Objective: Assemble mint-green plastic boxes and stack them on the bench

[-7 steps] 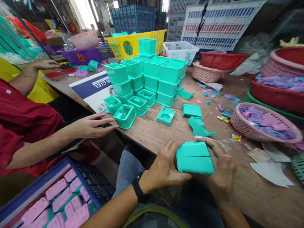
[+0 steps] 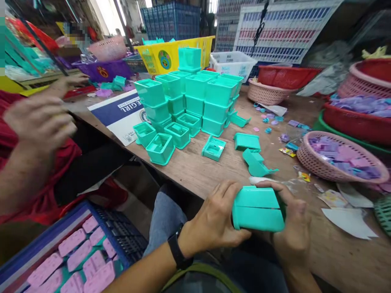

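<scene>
Both of my hands hold a teal plastic box (image 2: 258, 209) over the table's front edge, with a seam running across the side that faces up. My left hand (image 2: 215, 215) grips its left end, thumb below and fingers on top. On the right end, my right hand (image 2: 291, 219) is closed around the box, with its fingers partly hidden. Just beyond lie a loose teal piece (image 2: 258, 162), another teal part (image 2: 247, 142) and a small teal frame-like part (image 2: 214, 148). Stacked teal boxes (image 2: 195, 89) stand farther back, with several open boxes (image 2: 160, 148) in front.
At the left, a co-worker's hand (image 2: 38, 118) is raised and blurred. A blue crate (image 2: 128, 232) of pink-topped pieces stands low at left. Pink basket (image 2: 342, 173) with purple parts, red basin (image 2: 357, 122) and paper scraps (image 2: 350, 221) lie right. A yellow basket (image 2: 146, 59) stands behind.
The held box has shifted slightly right and down with both my hands. The co-worker's near hand has pulled back from the open boxes, up and to the left.
</scene>
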Motion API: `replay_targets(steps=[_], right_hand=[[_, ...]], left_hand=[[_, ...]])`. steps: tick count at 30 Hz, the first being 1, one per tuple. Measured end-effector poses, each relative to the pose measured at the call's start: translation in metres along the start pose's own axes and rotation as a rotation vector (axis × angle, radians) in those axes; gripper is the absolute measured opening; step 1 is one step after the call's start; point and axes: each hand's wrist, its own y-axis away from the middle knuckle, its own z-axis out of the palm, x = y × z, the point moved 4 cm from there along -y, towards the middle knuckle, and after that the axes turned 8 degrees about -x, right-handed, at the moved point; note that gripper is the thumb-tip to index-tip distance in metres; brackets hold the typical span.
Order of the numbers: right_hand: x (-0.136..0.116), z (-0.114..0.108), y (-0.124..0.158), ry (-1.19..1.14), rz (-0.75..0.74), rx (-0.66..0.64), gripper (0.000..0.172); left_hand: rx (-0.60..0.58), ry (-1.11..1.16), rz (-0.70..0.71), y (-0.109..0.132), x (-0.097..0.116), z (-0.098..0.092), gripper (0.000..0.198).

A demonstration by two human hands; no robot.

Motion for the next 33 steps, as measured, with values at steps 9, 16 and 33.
replay_targets(steps=[9,16,33], right_hand=[[-0.003,0.004,0.001,0.002,0.061,0.039,0.067],[0.003,0.004,0.003,0.007,0.068,-0.017,0.064],[0.026,0.021,-0.005,0.106,0.034,0.044,0.052]], left_hand=[[0.08,-0.083,0.029,0.007,0.009,0.012,0.083],[0.112,-0.107,-0.008,0.011,0.008,0.016,0.078],[0.149,-0.112,-0.045,0.008,-0.058,0.053,0.056]])
